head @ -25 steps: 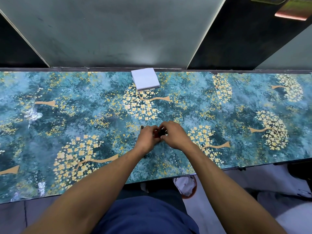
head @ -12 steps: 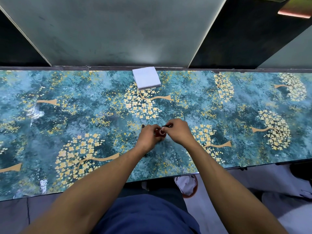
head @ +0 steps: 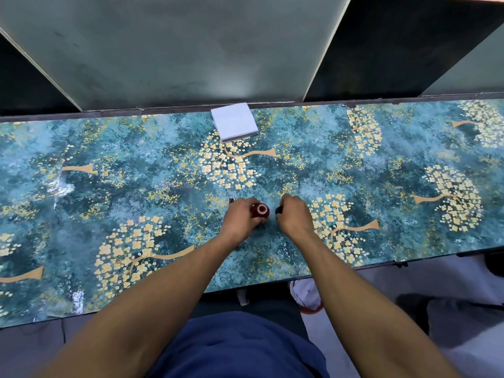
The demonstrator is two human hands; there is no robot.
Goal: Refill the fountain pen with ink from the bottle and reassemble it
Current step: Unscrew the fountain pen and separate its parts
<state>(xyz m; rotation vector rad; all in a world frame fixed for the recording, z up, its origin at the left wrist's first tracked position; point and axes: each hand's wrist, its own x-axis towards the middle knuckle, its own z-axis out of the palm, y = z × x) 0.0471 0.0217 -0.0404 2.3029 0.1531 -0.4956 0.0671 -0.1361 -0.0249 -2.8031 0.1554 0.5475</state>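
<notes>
A small dark red ink bottle [head: 262, 210] stands uncapped on the table, its round mouth facing up. My left hand [head: 241, 216] is wrapped around the bottle's left side. My right hand [head: 293, 214] sits just to the right of the bottle, apart from it, pinching the black bottle cap [head: 278, 210] in its fingertips. A dark tip of the fountain pen [head: 231, 200] pokes out behind my left hand; the rest of the pen is hidden under the hand.
The table [head: 109, 186] has a teal cover with yellow flower trees. A stack of white paper squares [head: 235, 121] lies at the far edge, against a grey wall panel. The near table edge runs just past my forearms.
The hands were together on the bottle top. The right hand has since pulled away to the right with the black cap, leaving the bottle's mouth uncovered; the left hand stays on the bottle.
</notes>
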